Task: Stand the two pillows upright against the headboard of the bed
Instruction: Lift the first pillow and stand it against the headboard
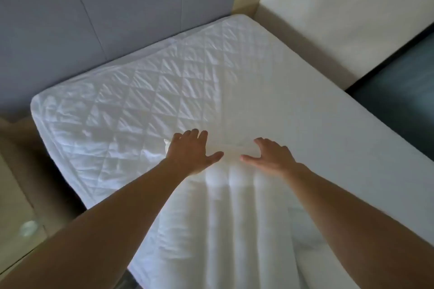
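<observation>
Both hands sit on the far edge of a white ribbed pillow [225,213] lying flat on the white quilted mattress [131,91]: left hand [190,150] and right hand [270,157] have fingers spread open, pressing or about to grip, nothing closed on it. A second white pillow [333,263] seems to lie at lower right. The grey padded headboard [70,19] is well apart, so a soft pillow could likely sag or flop when stood up.
</observation>
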The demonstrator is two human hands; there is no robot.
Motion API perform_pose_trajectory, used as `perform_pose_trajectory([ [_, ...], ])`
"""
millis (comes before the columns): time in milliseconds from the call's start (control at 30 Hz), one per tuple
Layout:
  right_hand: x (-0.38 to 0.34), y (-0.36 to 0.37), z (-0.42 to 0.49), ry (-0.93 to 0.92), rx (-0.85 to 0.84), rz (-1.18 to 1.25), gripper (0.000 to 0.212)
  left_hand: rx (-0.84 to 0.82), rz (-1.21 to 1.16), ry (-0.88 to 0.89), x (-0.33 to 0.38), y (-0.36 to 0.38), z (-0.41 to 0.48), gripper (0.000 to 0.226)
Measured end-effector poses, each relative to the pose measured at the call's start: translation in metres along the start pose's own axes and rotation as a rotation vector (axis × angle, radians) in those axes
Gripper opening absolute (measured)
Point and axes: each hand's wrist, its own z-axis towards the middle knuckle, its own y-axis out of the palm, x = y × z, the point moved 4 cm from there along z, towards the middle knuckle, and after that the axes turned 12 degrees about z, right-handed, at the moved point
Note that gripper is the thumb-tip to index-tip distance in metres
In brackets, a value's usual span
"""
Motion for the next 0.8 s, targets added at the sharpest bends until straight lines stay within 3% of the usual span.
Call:
perform_pose_trajectory([
  [133,0.022,0.029,0.042,0.027,-0.102,0.116,0.101,-0.094,-0.104,0.006,-0.014,0.05,0.041,0.111],
  [233,0.03,0.044,0.061,-0.021,-0.125,0.121,0.086,-0.173,-0.118,0.061,-0.019,0.079,0.06,0.108],
  [467,0.036,0.049,0.079,-0.025,-0.274,0.079,0.095,-0.346,-0.196,0.115,-0.018,0.083,0.078,0.106],
  [700,0.024,0.027,0.055,-0.021,-0.303,0.133,0.099,-0.166,-0.149,0.145,-0.017,0.053,0.052,0.102],
  [800,0.012,0.012,0.034,-0.067,-0.191,0.149,0.102,-0.019,-0.149,0.161,-0.016,0.028,0.032,0.088],
])
